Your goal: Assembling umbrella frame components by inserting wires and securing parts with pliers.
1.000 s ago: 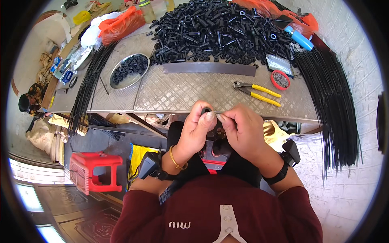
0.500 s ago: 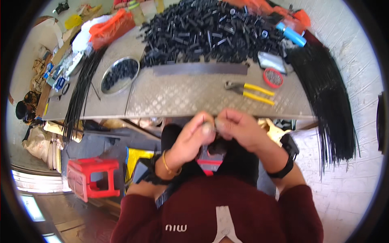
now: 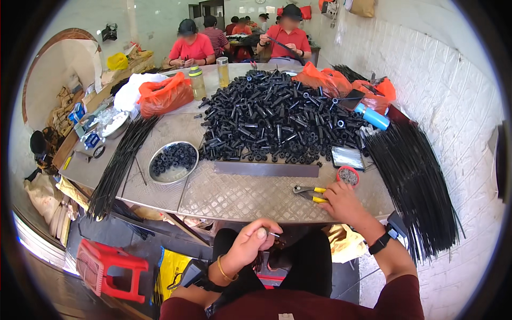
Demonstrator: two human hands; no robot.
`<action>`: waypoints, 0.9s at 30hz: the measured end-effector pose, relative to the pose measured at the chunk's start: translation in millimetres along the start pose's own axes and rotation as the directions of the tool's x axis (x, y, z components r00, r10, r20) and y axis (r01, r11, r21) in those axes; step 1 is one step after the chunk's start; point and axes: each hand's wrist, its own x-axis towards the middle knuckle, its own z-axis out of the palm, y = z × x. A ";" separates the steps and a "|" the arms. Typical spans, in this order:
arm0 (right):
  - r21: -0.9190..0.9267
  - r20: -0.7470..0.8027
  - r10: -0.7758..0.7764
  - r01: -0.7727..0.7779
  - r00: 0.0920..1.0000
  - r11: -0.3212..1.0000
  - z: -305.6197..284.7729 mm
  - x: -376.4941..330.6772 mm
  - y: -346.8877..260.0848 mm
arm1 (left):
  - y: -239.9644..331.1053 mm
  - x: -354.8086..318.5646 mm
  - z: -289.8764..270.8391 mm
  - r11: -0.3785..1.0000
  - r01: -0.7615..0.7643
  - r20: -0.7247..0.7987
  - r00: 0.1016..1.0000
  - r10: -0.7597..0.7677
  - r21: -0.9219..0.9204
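Note:
My left hand (image 3: 250,244) is closed in a fist above my lap, in front of the table edge. A thin piece with a shiny, pale tip (image 3: 274,234) pokes out past its thumb; the rest is hidden by the hand. On the table front, at the right, my right hand (image 3: 344,204) has its fingers curled over the yellow handles of the pliers (image 3: 305,190), whose jaws point left and lie on the tabletop. Just beyond that hand stands a small red dish (image 3: 340,173) of tiny metal pieces.
A big heap of black tubular parts (image 3: 277,117) sits behind a flat metal bar (image 3: 266,169). Bundles of long black rods (image 3: 418,186) overhang the right edge and the left (image 3: 120,165). A metal bowl (image 3: 154,180) holds black rings. Co-workers (image 3: 288,40) sit beyond.
My hands, earlier together above my lap, have parted. The right has gone forward and right onto the pliers; the left has stayed low. The view has tilted up, bringing co-workers into sight.

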 end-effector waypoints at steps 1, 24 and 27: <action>0.011 0.013 0.002 -0.002 1.000 1.000 4.8 1.3 2.9 | 0.3 2.4 -2.6 1.000 -0.003 -0.039 0.999 0.003 0.004; -0.188 -0.294 -0.290 0.243 0.911 0.952 -66.6 13.2 -67.9 | 6.0 15.5 -2.3 0.990 0.121 -0.335 0.932 -0.137 -0.067; -0.196 -0.332 -0.288 0.233 0.898 0.953 -65.2 17.9 -67.4 | 6.1 17.2 -0.7 0.993 0.100 -0.298 0.948 -0.114 -0.062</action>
